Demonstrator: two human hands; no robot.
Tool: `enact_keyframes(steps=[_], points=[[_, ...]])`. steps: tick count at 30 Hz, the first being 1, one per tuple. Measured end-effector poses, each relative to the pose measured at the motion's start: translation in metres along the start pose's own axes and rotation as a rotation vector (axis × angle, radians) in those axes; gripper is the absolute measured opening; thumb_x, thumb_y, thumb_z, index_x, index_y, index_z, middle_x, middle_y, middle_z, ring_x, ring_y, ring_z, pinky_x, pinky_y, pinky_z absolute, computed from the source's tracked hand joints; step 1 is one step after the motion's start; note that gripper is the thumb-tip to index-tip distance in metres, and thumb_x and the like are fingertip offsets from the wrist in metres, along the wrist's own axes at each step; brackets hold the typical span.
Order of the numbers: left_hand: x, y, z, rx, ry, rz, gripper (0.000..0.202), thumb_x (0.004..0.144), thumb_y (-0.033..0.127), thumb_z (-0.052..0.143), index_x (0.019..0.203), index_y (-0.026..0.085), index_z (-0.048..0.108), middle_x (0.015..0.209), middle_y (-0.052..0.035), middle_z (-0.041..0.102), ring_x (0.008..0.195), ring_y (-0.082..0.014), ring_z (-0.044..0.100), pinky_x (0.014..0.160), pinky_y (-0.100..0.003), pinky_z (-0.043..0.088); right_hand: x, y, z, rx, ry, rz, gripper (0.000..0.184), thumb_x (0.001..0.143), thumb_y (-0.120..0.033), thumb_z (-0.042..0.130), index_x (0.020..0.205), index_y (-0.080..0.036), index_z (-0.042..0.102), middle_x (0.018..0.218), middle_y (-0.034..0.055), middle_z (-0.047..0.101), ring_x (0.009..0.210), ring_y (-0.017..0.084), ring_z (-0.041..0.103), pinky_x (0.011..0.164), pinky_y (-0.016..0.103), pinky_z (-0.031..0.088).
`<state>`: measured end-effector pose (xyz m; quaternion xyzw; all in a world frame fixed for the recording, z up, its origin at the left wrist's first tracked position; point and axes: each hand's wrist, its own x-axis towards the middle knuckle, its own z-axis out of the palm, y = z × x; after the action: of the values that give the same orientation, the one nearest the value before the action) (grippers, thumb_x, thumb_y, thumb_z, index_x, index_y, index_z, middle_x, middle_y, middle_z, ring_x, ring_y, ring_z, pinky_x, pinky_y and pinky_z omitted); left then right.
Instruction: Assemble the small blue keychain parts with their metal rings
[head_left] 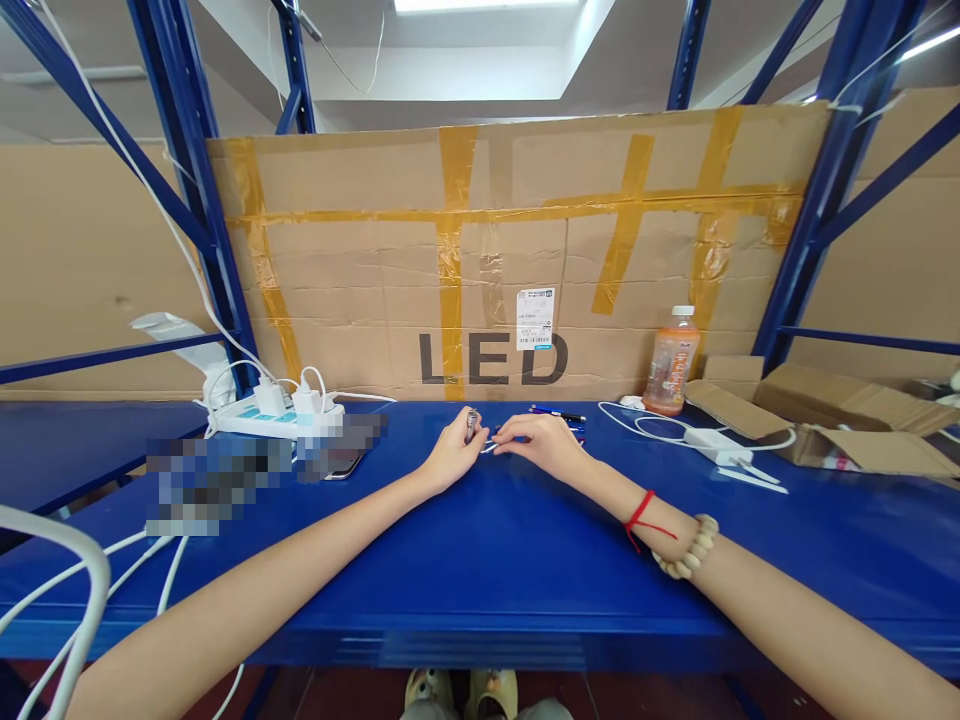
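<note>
My left hand [453, 452] is closed around a small silver and dark metal piece [471, 426], which sticks up between thumb and fingers; its kind is too small to make out. Close by on the right, my right hand [544, 445] is bent over the table with thumb and fingertips pinched together. Thin white bits [489, 447] show between the two hands, and I cannot tell which fingers hold them. Just beyond my right hand lie several pens [559, 413], partly hidden by it.
On the blue tabletop [480, 560], a white power strip [259, 415] with plugs stands left, near a blurred patch and a phone edge. An orange drink bottle [671, 362], a white adapter with cable [718, 446] and an open cardboard box [870, 430] are right. Cardboard [360, 270] backs the table.
</note>
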<state>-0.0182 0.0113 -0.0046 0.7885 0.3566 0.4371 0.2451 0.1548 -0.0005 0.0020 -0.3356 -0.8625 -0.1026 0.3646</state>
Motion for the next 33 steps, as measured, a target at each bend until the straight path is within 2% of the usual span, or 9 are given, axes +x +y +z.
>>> enact_keyframes(steps=[3,6,10,15,20,25,33], points=[[-0.001,0.001,-0.001,-0.022,-0.049,-0.035,0.017,0.08,0.031,0.042,0.072,0.019,0.033,0.059,0.0057,0.041,0.055,-0.0083,0.039,0.057,-0.021,0.033,-0.001,0.003,-0.002,-0.063,0.007,-0.014,0.015,0.079,-0.03,0.055,0.074,-0.021,0.066,0.08,-0.0006,0.066,0.074,0.011,0.059,0.06,0.018,0.039],[-0.001,0.0,-0.002,-0.015,-0.041,-0.022,0.017,0.079,0.031,0.043,0.072,0.019,0.034,0.061,0.0055,0.041,0.057,-0.0083,0.039,0.057,-0.021,0.032,-0.002,0.001,-0.004,-0.11,-0.004,-0.03,0.016,0.08,-0.032,0.054,0.079,-0.022,0.066,0.082,-0.0003,0.065,0.075,0.011,0.059,0.058,0.018,0.038],[0.0,-0.003,-0.001,0.005,0.002,0.004,0.016,0.079,0.029,0.043,0.071,0.018,0.034,0.063,0.0053,0.038,0.057,-0.008,0.036,0.057,-0.021,0.031,-0.002,-0.004,-0.003,-0.122,-0.087,-0.037,0.023,0.08,-0.038,0.052,0.092,-0.022,0.064,0.082,0.0008,0.063,0.072,0.01,0.058,0.053,0.018,0.035],[0.001,-0.004,0.0,-0.025,-0.018,0.039,0.018,0.08,0.03,0.042,0.071,0.018,0.032,0.062,0.0053,0.036,0.057,-0.0078,0.034,0.057,-0.021,0.031,-0.002,-0.008,-0.003,-0.113,-0.176,-0.006,0.025,0.084,-0.035,0.046,0.096,-0.021,0.063,0.078,0.0022,0.059,0.063,0.008,0.053,0.05,0.019,0.032],[0.0,-0.003,0.0,-0.023,-0.035,0.062,0.018,0.079,0.031,0.043,0.072,0.018,0.033,0.061,0.0057,0.035,0.055,-0.0075,0.034,0.056,-0.02,0.031,-0.001,-0.015,-0.005,-0.095,-0.231,0.0,0.023,0.083,-0.033,0.046,0.087,-0.018,0.062,0.07,0.002,0.055,0.062,0.01,0.051,0.054,0.019,0.032],[0.0,-0.002,-0.001,0.012,-0.011,0.058,0.019,0.078,0.03,0.043,0.07,0.018,0.032,0.06,0.0061,0.034,0.054,-0.0071,0.032,0.055,-0.02,0.03,-0.001,-0.019,-0.003,0.014,-0.259,0.006,0.023,0.084,-0.029,0.044,0.071,-0.016,0.057,0.067,0.001,0.052,0.058,0.009,0.047,0.056,0.02,0.033],[-0.002,0.001,-0.001,0.086,0.029,0.108,0.02,0.078,0.028,0.043,0.066,0.018,0.03,0.058,0.0058,0.033,0.053,-0.007,0.03,0.052,-0.019,0.027,0.0,-0.02,0.004,0.145,-0.239,0.033,0.024,0.081,-0.023,0.048,0.058,-0.014,0.051,0.057,-0.0017,0.045,0.052,0.007,0.038,0.051,0.019,0.029]])
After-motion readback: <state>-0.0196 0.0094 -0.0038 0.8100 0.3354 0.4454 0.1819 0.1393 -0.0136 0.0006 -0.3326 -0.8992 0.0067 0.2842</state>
